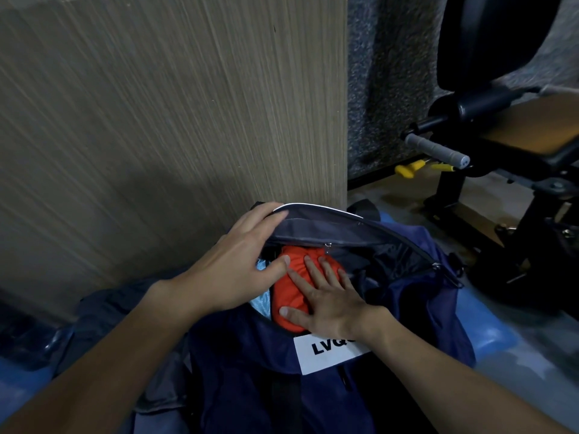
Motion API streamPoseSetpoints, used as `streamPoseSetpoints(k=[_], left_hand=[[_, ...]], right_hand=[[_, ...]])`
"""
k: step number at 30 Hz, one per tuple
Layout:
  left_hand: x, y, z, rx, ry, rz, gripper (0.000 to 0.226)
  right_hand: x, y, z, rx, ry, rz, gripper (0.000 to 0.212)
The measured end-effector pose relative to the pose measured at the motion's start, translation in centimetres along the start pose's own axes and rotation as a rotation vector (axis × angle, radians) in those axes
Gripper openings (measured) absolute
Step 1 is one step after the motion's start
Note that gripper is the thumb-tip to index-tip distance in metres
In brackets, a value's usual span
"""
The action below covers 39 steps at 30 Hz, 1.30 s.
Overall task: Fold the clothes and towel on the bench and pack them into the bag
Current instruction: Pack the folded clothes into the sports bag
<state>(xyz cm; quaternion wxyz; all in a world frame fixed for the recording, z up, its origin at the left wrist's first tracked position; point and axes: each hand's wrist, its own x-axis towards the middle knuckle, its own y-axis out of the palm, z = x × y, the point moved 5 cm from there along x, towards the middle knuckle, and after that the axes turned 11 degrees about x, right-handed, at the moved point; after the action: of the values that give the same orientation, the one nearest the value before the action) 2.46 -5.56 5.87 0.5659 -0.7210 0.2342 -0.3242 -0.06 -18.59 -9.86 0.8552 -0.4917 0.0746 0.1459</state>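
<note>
A navy blue bag (416, 296) with a white label stands open in front of me on a blue bench (484, 336). Inside it lies a folded orange garment (291, 292), with a light blue cloth (262, 300) tucked to its left. My right hand (326, 300) lies flat on the orange garment with its fingers straight, pressing it down. My left hand (238, 264) reaches over the bag's left side, fingers extended against the raised grey flap (316, 227) of the opening, thumb touching the orange garment.
A wood-grain panel (172, 120) rises directly behind the bag. A black exercise machine with a grey handle (438, 150) and padded seat stands to the right. Dark fabric (103, 311) lies on the bench at left.
</note>
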Motion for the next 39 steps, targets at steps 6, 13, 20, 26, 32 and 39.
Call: streamPoseSetpoints(k=[6, 13, 20, 26, 32, 39], left_hand=[[-0.9, 0.4, 0.4, 0.012, -0.044, 0.024, 0.08], [-6.6, -1.2, 1.4, -0.068, -0.126, -0.021, 0.058], [-15.1, -2.5, 7.2, -0.256, -0.379, -0.171, 0.032], [-22.0, -0.8, 14.1, -0.268, -0.632, -0.314, 0.029], [-24.4, 1.6, 18.4, -0.15, -0.688, -0.257, 0.042], [-23.6, 3.4, 20.8, 0.057, -0.647, -0.081, 0.053]], right_hand=[[-2.4, -0.9, 1.3, 0.003, -0.068, -0.137, 0.07], [-6.2, -2.8, 7.5, -0.049, -0.231, -0.427, 0.064], [-8.4, -3.3, 14.6, 0.058, -0.48, -0.485, 0.035], [-6.1, -1.7, 22.1, 0.089, -0.604, -0.358, 0.023], [0.2, 2.8, 26.6, -0.022, -0.637, -0.121, 0.029], [9.3, 2.7, 26.0, 0.162, -0.22, -0.192, 0.036]])
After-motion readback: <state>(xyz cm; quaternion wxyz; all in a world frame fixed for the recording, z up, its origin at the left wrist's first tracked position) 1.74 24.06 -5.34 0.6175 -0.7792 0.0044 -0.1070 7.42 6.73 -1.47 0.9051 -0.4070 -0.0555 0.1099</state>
